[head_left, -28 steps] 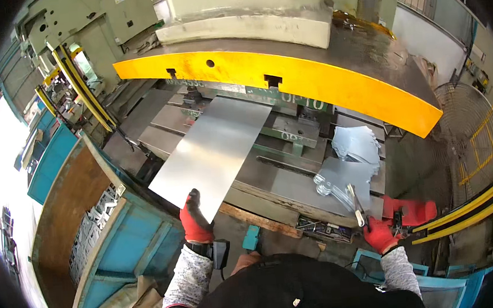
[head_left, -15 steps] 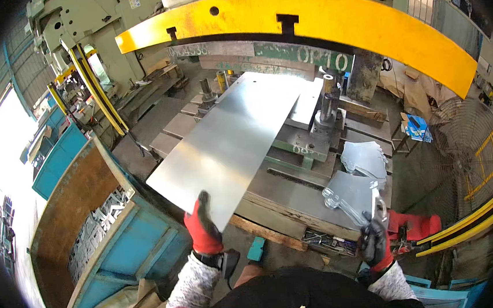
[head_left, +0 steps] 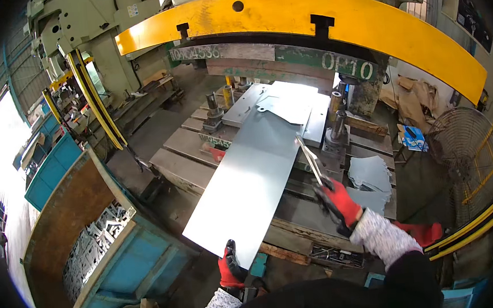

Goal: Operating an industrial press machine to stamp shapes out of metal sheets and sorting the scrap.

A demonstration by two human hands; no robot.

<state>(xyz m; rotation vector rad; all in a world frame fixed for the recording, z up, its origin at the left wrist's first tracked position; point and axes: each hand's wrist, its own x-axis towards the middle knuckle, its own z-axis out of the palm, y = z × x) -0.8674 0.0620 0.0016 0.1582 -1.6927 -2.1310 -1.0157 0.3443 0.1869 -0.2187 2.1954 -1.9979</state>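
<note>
The left hand (head_left: pixel 232 268), gloved in red and black, is pinched on the near end of the long metal sheet (head_left: pixel 235 195), thumb on top; the right hand (head_left: pixel 338 203) is wrapped around slim metal tongs (head_left: pixel 312 161) whose tips point toward the sheet's right edge. The sheet runs over the press bed (head_left: pixel 183 150), its far end among the die plates (head_left: pixel 240 109) beneath the yellow beam (head_left: pixel 282 13). An irregular bright piece (head_left: pixel 284 107) lies at that end, so the step in hand looks like steadying the sheet while reaching for the piece — the next move would call for bringing the tips onto its edge without shifting the sheet. The left fingers are hidden underneath, the right ones blurred — whether the tips touch the sheet, I cannot tell; glare washes out the piece's outline
</note>
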